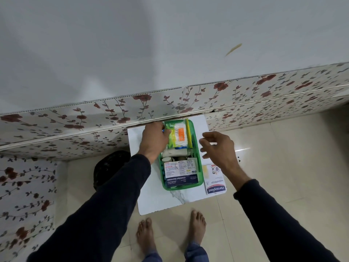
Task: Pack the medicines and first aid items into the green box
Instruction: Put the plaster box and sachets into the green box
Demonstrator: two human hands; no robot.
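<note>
Left hand (154, 138) is down at the far left corner of the green box (199, 163), fingers closed around the edge of a yellow-green packet (170, 136) and pressing it in beside the cotton-bud pack (180, 135); right hand (217, 148) hovers just off the box's right wall, fingers spread and loose, holding nothing. The box sits on a white board (156, 201) on the floor, hard up against the flowered panel (75, 121), and it is already crammed: a bandage roll (175, 153) across the middle, a medicated dressings carton (181, 174) filling the near end. Here's the worry: that far stack looks heaped above the rim, so a firm shove from the left hand could tip the cotton-bud pack over the side or pop the yellow strip (188, 133) out along the right wall. With nothing bracing the box, it may also skid on that smooth board. And one item is still outside: the Hansaplast plaster pack (215, 180) lies on the board just right of the box, with no obvious slot left for it. Hard to read from up here: the left palm hides that corner and whatever blue thing peeks out under it, the small jars below the bandage are mostly buried, and the dark round object (111, 167) left of the board is half behind the sleeve; can't name it.
</note>
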